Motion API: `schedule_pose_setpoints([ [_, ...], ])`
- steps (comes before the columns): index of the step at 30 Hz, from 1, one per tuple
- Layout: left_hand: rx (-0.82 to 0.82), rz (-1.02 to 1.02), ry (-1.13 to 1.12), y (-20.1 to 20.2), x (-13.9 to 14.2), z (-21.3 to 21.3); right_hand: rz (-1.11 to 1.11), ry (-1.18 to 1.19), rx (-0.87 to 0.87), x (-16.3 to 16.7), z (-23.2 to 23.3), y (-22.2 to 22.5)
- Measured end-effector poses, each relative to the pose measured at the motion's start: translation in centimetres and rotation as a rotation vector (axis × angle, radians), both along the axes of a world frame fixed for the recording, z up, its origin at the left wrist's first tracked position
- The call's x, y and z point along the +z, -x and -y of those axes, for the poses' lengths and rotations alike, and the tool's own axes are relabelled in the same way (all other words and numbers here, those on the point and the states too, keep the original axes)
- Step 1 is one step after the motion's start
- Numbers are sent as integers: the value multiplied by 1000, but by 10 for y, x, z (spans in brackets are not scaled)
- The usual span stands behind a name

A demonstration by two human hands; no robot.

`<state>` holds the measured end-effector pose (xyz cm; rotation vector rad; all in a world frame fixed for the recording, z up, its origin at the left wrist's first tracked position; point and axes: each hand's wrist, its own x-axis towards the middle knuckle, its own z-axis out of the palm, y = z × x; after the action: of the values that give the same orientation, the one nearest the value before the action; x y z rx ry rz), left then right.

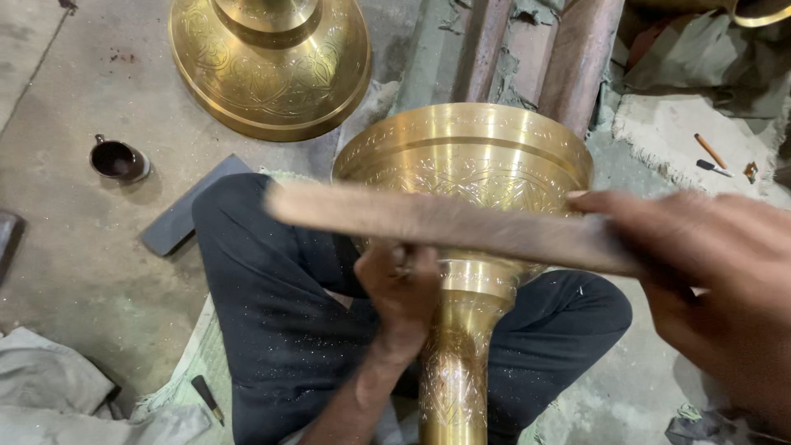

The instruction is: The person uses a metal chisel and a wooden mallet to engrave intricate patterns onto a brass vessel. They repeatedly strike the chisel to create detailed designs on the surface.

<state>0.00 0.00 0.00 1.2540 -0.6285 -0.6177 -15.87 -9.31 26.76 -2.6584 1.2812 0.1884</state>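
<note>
A tall engraved brass vessel (465, 156) with a flared bowl and a narrow stem lies across my lap, between my legs in dark trousers. My left hand (401, 284) is closed on a small tool pressed against the vessel's neck; the tool itself is mostly hidden. My right hand (700, 264) grips one end of a long wooden stick (437, 222), blurred by motion, which stretches leftward over the bowl and above my left hand.
A second engraved brass base (272, 66) stands on the concrete floor at the top. A small dark cup (118, 159), a flat dark block (185, 206), rags (58, 395), metal bars (577, 58) and small tools (710, 152) lie around.
</note>
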Motion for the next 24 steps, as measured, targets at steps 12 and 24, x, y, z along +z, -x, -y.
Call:
schedule_pose_setpoints([
  [12,-138,-77,145,-19,68,1,132,-95,-212,3,10,-29],
  [24,-119,-18,128,-18,80,4,-400,-83,-98,12,30,-60],
])
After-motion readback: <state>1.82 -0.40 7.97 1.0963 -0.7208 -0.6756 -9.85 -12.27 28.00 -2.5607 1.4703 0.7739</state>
